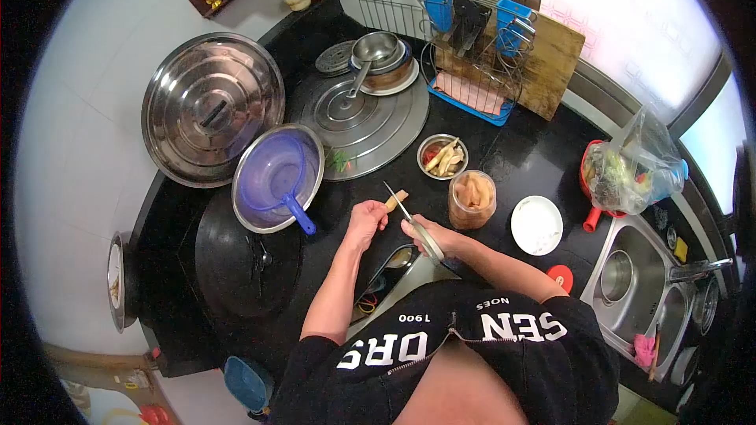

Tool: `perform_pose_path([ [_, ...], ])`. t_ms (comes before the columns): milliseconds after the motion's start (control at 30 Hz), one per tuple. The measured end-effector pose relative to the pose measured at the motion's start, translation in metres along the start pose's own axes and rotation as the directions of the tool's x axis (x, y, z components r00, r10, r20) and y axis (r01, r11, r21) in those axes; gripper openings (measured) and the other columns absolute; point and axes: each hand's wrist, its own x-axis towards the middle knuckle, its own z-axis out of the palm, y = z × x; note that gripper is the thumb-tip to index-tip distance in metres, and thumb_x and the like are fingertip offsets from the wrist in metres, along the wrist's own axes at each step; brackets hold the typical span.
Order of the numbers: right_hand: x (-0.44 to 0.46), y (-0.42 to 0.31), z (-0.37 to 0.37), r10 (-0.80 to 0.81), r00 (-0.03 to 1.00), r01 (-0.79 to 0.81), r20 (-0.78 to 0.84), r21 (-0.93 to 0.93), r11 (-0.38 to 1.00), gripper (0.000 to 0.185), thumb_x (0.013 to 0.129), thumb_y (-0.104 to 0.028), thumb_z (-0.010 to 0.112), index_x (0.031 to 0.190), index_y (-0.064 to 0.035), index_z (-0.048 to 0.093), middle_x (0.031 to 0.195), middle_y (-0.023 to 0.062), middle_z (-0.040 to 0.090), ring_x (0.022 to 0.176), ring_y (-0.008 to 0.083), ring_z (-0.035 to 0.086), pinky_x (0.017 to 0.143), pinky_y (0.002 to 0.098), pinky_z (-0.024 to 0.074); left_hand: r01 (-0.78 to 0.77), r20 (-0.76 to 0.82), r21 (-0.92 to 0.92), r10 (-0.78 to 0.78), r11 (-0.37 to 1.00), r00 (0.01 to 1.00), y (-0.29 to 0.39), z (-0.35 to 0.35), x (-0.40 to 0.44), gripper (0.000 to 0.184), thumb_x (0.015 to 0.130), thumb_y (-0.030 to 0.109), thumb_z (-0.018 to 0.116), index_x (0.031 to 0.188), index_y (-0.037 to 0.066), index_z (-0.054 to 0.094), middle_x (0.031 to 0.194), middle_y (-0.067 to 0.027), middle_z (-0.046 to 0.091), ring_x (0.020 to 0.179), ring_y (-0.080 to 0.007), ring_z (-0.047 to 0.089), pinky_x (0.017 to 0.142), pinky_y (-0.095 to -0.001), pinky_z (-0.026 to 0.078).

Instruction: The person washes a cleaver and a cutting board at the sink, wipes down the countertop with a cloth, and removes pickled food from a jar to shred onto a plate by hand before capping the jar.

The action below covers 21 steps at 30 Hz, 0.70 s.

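My left hand point(368, 221) is closed on a pale yellowish, finger-shaped piece of food point(391, 203), its exact kind unclear. Scissors point(426, 238) with pale handles are gripped in my right hand point(432, 234), and their narrow blade point(396, 197) crosses close to the piece. Just beyond my hands stands a small metal bowl point(423, 168) with several similar pale pieces and something red inside. A clear jar point(472, 217) of pinkish-tan pieces is beside my right hand. Right of the jar lies a white plate point(536, 225) with small bits on it.
A purple strainer point(272, 177) rests in a metal basin point(316, 153) at left, before a large lid point(185, 83). Pots point(378, 51) stand behind. At right are a red-handled strainer point(592, 219) with a plastic bag point(642, 145), the sink point(622, 316) and a red lid point(561, 276).
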Motion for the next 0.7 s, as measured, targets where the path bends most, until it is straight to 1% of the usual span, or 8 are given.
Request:
perform_pose_path([
  [67,-0.001,0.0,0.0,0.003,1.0,-0.003,-0.002,0.039,0.999,0.056,0.083,-0.063,0.048,0.093,-0.0084,0.042,0.06,-0.0022,0.04,0.047,0.0072,0.04,0.039,0.0237,0.0342,0.018,0.01,0.003,-0.018,1.0,1.0,-0.004,-0.002,0.002,0.01,0.083,0.006,0.056,0.077,-0.001,0.058,0.058,-0.0034,0.053,0.049,-0.0095,0.046,0.046,-0.0227,0.036],
  [133,-0.009,-0.01,-0.003,0.084,0.995,-0.086,0.057,0.031,0.996,0.049,0.084,-0.061,0.047,0.093,-0.0129,0.041,0.063,-0.0028,0.04,0.054,0.0082,0.043,0.047,0.0241,0.0383,0.034,0.022,0.005,-0.034,0.999,0.999,-0.006,-0.004,0.005,0.01,0.083,0.006,0.056,0.076,-0.001,0.058,0.058,-0.003,0.053,0.048,-0.0094,0.045,0.045,-0.0229,0.036],
  [233,-0.007,-0.004,-0.004,0.032,0.998,-0.036,0.049,0.082,0.996,0.054,0.081,-0.063,0.05,0.091,-0.0104,0.043,0.056,-0.0035,0.04,0.043,0.008,0.042,0.038,0.0232,0.0364,0.061,0.028,0.049,-0.062,0.997,0.998,-0.009,-0.007,0.008,0.007,0.083,0.006,0.055,0.08,0.0,0.055,0.058,-0.0019,0.052,0.048,-0.01,0.044,0.047,-0.0236,0.037],
  [367,-0.007,-0.003,-0.005,0.032,0.999,-0.035,0.037,0.081,0.996,0.053,0.081,-0.062,0.051,0.088,-0.0106,0.044,0.055,-0.0037,0.041,0.042,0.0078,0.043,0.038,0.0227,0.0363,0.092,0.047,0.023,-0.093,0.996,0.995,-0.01,-0.012,0.011,0.006,0.083,0.005,0.054,0.08,0.0,0.056,0.058,-0.002,0.051,0.047,-0.0101,0.043,0.047,-0.0241,0.037],
  [433,-0.003,0.001,-0.008,0.05,0.997,-0.053,0.06,0.058,0.997,0.045,0.085,-0.057,0.048,0.089,-0.0122,0.045,0.063,-0.0024,0.043,0.051,0.0083,0.045,0.042,0.0241,0.0388,0.098,0.053,0.025,-0.099,0.995,0.994,-0.01,-0.015,0.012,0.006,0.083,0.005,0.053,0.08,0.0,0.056,0.058,-0.002,0.051,0.046,-0.0101,0.043,0.047,-0.0242,0.037],
  [533,-0.001,0.004,-0.009,0.056,0.997,-0.059,0.05,0.063,0.996,0.045,0.085,-0.056,0.049,0.089,-0.0107,0.047,0.062,-0.0021,0.044,0.048,0.0082,0.045,0.04,0.0238,0.0383,0.138,0.077,0.0,-0.138,0.99,0.987,-0.012,-0.02,0.015,0.006,0.084,0.007,0.053,0.083,0.001,0.055,0.06,-0.0033,0.054,0.048,-0.0112,0.047,0.049,-0.024,0.04],
  [667,-0.003,0.003,-0.01,0.03,0.999,-0.032,0.027,0.08,0.996,0.045,0.085,-0.056,0.05,0.088,-0.0106,0.048,0.06,-0.002,0.043,0.048,0.0067,0.045,0.039,0.0229,0.0369,0.154,0.145,-0.136,-0.134,0.979,0.98,-0.016,-0.023,0.013,0.011,0.085,0.012,0.056,0.093,0.005,0.055,0.077,-0.0045,0.06,0.066,-0.013,0.057,0.062,-0.0255,0.047],
  [700,-0.002,0.003,-0.011,0.03,1.0,-0.03,-0.008,0.002,1.0,0.048,0.083,-0.055,0.053,0.089,-0.008,0.051,0.06,0.0018,0.049,0.048,0.012,0.05,0.041,0.0267,0.0409,0.137,0.163,-0.186,-0.107,0.973,0.981,-0.013,-0.022,0.01,0.014,0.086,0.014,0.057,0.097,0.006,0.054,0.083,-0.0042,0.062,0.073,-0.0135,0.059,0.067,-0.027,0.049],
])
